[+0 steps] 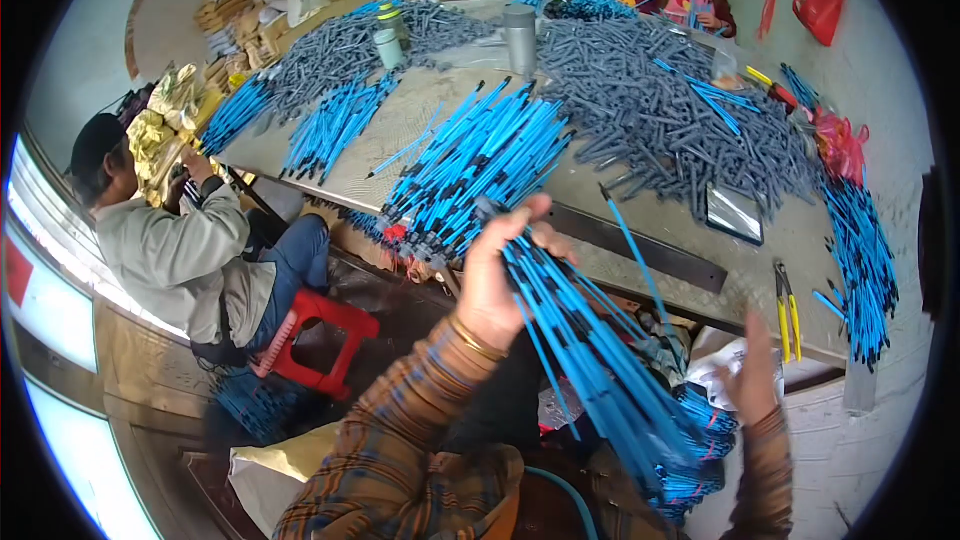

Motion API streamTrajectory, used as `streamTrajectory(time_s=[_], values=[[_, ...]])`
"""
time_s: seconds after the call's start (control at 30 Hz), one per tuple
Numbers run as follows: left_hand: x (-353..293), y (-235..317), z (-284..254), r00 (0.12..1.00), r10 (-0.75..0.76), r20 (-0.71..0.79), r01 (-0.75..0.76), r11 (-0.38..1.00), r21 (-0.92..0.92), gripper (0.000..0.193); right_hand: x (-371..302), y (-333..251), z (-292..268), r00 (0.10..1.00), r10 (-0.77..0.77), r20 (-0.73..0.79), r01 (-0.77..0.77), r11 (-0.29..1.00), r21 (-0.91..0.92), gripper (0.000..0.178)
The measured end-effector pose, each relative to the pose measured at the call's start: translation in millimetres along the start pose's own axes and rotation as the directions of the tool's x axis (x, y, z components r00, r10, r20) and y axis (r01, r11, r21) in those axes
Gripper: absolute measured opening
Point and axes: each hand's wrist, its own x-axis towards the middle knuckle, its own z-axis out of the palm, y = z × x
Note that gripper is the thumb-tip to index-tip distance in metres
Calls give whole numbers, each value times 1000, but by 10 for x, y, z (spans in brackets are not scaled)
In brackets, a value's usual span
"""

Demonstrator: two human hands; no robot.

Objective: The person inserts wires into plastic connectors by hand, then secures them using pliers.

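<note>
My left hand (493,280) is closed around the upper end of a bundle of thin blue rods (590,365) with black parts. The bundle slants down to the right in front of my body, and its lower end is blurred. To the right of it my right hand (756,372) is raised, fingers stretched and thumb apart, holding nothing; it is a little smeared. Just beyond my left hand a heap of similar blue rods (500,155) lies on the table. One single blue rod (632,240) slants over the table's near edge.
Grey plastic pieces (670,90) are heaped across the table (395,145). Pliers with yellow handles (788,315), a flat dark-framed item (735,212) and a grey cup (520,40) sit there. A person (190,230) sits left by a red stool (315,340); others work at the far side.
</note>
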Motion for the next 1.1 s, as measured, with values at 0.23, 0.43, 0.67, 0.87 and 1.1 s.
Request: streamTrajectory(time_s=[0.23,0.43,0.67,0.87,1.1], values=[[-193,-350,-395,945,-183,-271,134,972,-191,29,179,-1109,330,981,-91,-173,195,511,837,68],[-518,-493,-690,903,-268,-337,264,963,-58,30,420,-1085,400,819,-524,-234,508,472,720,44],[-1071,-530,-1333,924,31,-382,246,716,653,19,344,-1132,487,774,-629,-65,424,440,791,45],[-1112,118,-308,875,-461,-145,354,407,842,22,164,-1161,736,679,-715,168,183,387,904,43],[-1027,191,-195,551,-833,-47,409,221,885,15,25,-1307,867,640,-699,319,124,504,855,72]])
